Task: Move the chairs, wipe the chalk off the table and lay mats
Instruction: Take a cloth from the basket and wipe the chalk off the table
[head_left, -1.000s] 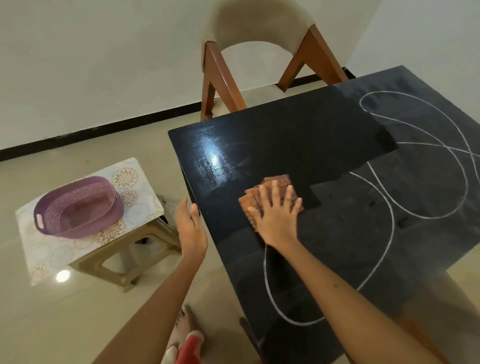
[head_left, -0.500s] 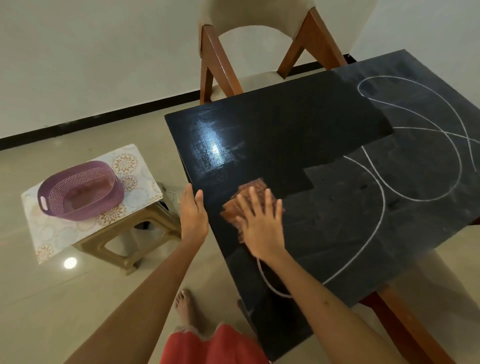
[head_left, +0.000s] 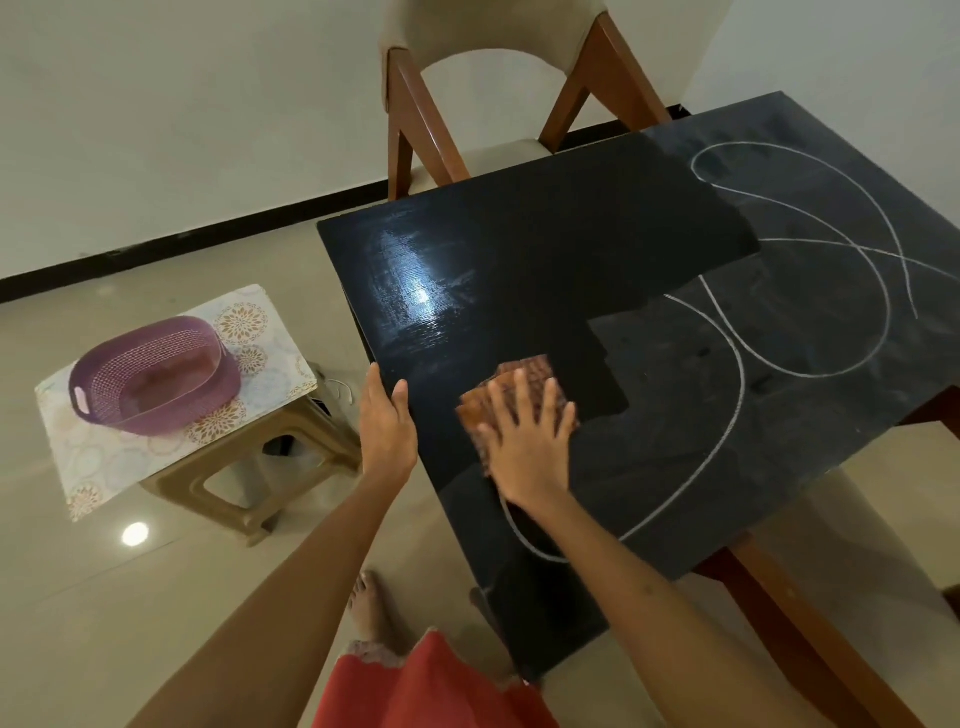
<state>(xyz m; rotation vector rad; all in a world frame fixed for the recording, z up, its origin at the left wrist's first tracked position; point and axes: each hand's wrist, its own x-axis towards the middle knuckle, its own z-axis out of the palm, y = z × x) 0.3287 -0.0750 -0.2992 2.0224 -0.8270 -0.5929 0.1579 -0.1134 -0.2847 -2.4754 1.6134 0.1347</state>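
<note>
A black table (head_left: 545, 249) fills the middle and right of the view. Its far left part is wet and dark; the near and right parts are dull and carry looping white chalk lines (head_left: 737, 364). My right hand (head_left: 524, 441) lies flat, fingers spread, pressing a folded brown cloth (head_left: 524, 374) onto the tabletop near its left edge. My left hand (head_left: 387, 421) rests against the table's left edge, fingers together, holding nothing. A wooden chair (head_left: 498, 88) with beige padding stands at the table's far end.
To the left, a beige plastic stool (head_left: 249, 467) carries patterned mats (head_left: 104, 452) and a purple perforated basket (head_left: 156, 374). A second beige seat (head_left: 857, 545) shows under the table's near right side. My bare foot (head_left: 371, 608) is on the glossy tiled floor.
My right hand slid the cloth toward the left edge, then a little back right. My left hand came to rest against the table's edge. The view shifted slightly.
</note>
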